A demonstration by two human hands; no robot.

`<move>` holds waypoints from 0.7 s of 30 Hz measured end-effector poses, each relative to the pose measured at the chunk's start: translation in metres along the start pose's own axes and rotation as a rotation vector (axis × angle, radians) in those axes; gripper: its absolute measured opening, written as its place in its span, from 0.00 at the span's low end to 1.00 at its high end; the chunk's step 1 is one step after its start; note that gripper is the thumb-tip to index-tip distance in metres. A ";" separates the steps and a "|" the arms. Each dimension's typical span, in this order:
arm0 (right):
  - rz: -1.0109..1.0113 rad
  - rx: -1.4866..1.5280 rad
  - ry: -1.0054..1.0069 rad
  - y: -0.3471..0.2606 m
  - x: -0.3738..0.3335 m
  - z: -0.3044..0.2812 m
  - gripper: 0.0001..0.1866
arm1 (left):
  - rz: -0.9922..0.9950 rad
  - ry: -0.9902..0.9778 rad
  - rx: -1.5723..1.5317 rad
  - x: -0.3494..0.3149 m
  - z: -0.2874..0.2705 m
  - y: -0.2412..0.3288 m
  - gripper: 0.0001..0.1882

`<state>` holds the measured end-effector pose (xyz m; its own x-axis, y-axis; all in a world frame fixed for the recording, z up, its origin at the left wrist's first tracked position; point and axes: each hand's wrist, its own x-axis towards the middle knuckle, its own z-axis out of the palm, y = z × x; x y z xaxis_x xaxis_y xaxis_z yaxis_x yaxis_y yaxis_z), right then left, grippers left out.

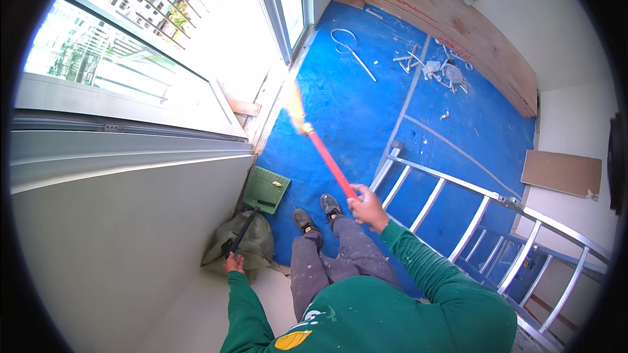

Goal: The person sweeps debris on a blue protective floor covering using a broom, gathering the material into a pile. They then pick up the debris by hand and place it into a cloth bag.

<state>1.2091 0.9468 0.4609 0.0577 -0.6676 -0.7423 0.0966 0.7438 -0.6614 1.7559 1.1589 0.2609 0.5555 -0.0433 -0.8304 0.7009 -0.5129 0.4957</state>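
Head view: the right hand (368, 210) wraps its fingers round the near end of a slim red-handled broom (328, 159), whose blurred yellowish bristles (296, 106) lie at eleven o'clock from it; the left hand (234, 263) grips the black stick handle (244, 229) of a green dustpan (261, 189), ten o'clock from the shoes (305, 220). The broom looks light, stiff-shafted, soft-tipped, best held by its shaft.
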 end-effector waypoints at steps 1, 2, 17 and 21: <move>0.052 -0.001 -0.042 -0.004 0.003 0.013 0.27 | 0.007 0.039 -0.012 0.001 0.000 -0.001 0.32; 0.025 0.085 -0.141 -0.006 0.012 0.027 0.27 | -0.054 0.115 -0.007 0.002 0.001 -0.002 0.32; 0.260 0.523 0.287 -0.035 0.390 -0.021 0.01 | -0.123 0.251 0.425 -0.081 -0.021 0.014 0.52; 0.156 0.292 0.465 -0.097 0.358 -0.063 0.05 | -0.154 0.344 0.557 -0.110 -0.025 0.028 0.47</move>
<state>1.1573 0.6382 0.2527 -0.3441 -0.4164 -0.8416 0.3966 0.7479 -0.5322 1.7256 1.1711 0.3728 0.6436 0.2939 -0.7067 0.4989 -0.8613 0.0961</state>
